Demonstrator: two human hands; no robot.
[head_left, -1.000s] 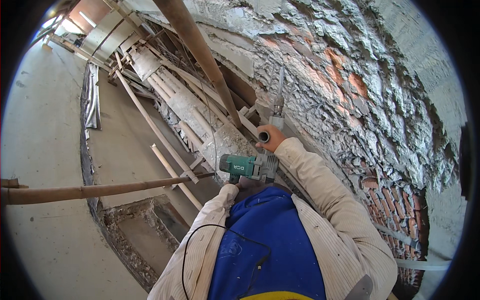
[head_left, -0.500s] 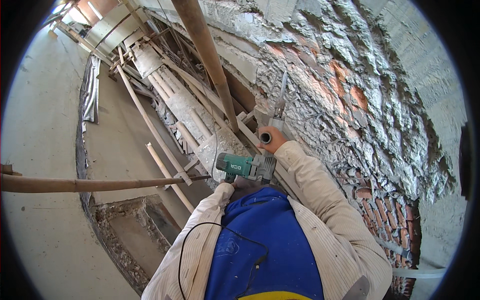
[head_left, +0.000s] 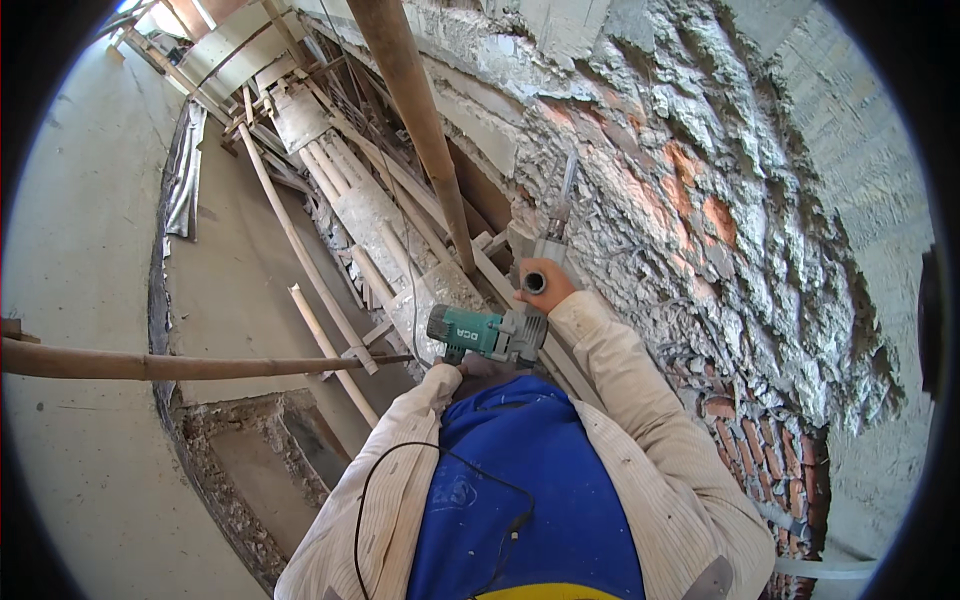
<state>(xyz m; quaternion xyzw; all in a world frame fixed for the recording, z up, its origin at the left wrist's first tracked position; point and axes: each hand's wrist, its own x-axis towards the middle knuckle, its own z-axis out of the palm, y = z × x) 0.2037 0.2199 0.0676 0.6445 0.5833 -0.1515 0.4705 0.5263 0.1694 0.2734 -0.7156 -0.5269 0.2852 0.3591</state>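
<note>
A green and grey demolition hammer [head_left: 487, 333] lies across my view, its long chisel [head_left: 568, 180] pointing up to the rough, chipped wall [head_left: 690, 200], where red brick shows through pale plaster. My right hand [head_left: 548, 283] is closed on the tubular side handle at the front of the hammer. My left hand [head_left: 470, 366] is at the rear end, under the motor housing, its fingers hidden by the tool and my sleeve. A thin cord [head_left: 400, 447] loops over my blue shirt.
An upright bamboo pole [head_left: 420, 110] stands just beside the hammer, and another pole [head_left: 180, 368] crosses at left. Below run scaffold poles and dusty boards [head_left: 355, 210]. A grey floor [head_left: 80, 250] with a rubble-edged recess [head_left: 250, 470] lies far down at left.
The hammer and both my arms have shifted slightly left in the view, and the poles and wall have shifted a little too. My right hand has kept its grip.
</note>
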